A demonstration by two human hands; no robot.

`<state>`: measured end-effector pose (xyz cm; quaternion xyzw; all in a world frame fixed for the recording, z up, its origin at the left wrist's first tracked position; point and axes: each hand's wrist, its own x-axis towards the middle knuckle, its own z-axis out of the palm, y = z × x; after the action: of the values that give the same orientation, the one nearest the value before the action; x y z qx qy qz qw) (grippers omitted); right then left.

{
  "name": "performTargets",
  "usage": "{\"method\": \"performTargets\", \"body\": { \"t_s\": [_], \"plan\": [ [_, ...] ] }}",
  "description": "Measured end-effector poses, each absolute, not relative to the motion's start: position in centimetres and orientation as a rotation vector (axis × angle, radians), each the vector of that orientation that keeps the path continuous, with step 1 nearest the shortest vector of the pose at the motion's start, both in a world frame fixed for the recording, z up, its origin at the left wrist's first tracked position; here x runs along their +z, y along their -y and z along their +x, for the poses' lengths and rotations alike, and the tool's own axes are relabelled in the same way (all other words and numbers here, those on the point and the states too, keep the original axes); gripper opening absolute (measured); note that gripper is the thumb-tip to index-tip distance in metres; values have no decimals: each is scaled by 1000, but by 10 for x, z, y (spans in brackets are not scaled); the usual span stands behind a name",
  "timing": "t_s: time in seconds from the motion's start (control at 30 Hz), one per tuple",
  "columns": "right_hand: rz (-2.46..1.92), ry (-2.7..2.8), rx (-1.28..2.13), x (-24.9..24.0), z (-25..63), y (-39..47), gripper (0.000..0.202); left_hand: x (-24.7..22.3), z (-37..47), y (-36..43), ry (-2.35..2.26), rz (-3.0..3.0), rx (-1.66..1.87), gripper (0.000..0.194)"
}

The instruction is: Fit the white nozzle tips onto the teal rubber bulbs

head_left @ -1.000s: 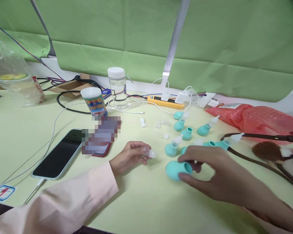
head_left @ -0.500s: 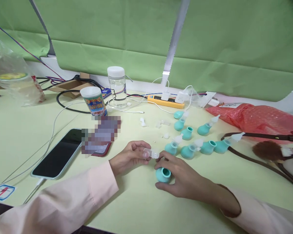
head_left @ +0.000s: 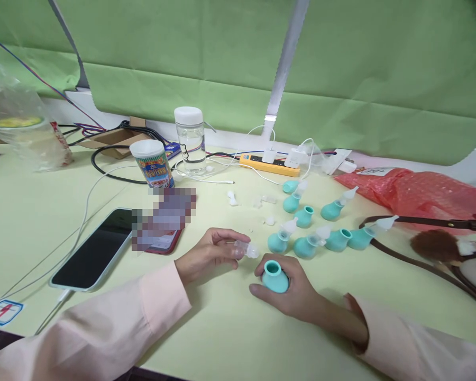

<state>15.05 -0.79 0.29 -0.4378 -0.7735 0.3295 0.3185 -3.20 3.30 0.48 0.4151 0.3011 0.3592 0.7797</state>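
Between the thumb and fingers of my left hand [head_left: 212,255] is a small clear plastic piece [head_left: 246,250], pointing right. My right hand [head_left: 291,296] is wrapped round a teal bulb [head_left: 276,280], whose round opening faces up. The bulb is a little right of and nearer than the clear piece, and the two are apart. Behind my right hand stand several teal bulbs, some with clear tips, such as a tipped bulb [head_left: 278,242] and an open one [head_left: 338,239]. Small clear parts [head_left: 266,199] and a white piece [head_left: 232,198] lie farther back.
A black-screened phone [head_left: 95,251] and a red-edged phone [head_left: 164,241] lie on the left. Behind them stand a printed cup [head_left: 154,166] and a lidded bottle [head_left: 191,143]. An orange power strip [head_left: 269,166] is at the back, a red plastic bag [head_left: 420,196] and brown strap [head_left: 416,270] at the right.
My right hand has closed round the teal bulb, which has shifted slightly right and turned more upright. The fingers of my right hand have moved away from the clear piece.
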Motion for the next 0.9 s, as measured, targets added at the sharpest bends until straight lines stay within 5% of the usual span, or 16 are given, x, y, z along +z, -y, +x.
{"method": "performTargets", "body": {
  "t_s": [0.33,0.53,0.9],
  "plan": [
    [-1166,2152,1069,3,152,8,7,11,-26,-26,-657,1026,746,18],
    [-1277,2200,1040,5,150,7,27,12,-25,-28,-826,1114,801,25],
    [-1342,2148,1332,7,156,-2,25,13,-25,-23,-817,1234,903,15]
  ]
}}
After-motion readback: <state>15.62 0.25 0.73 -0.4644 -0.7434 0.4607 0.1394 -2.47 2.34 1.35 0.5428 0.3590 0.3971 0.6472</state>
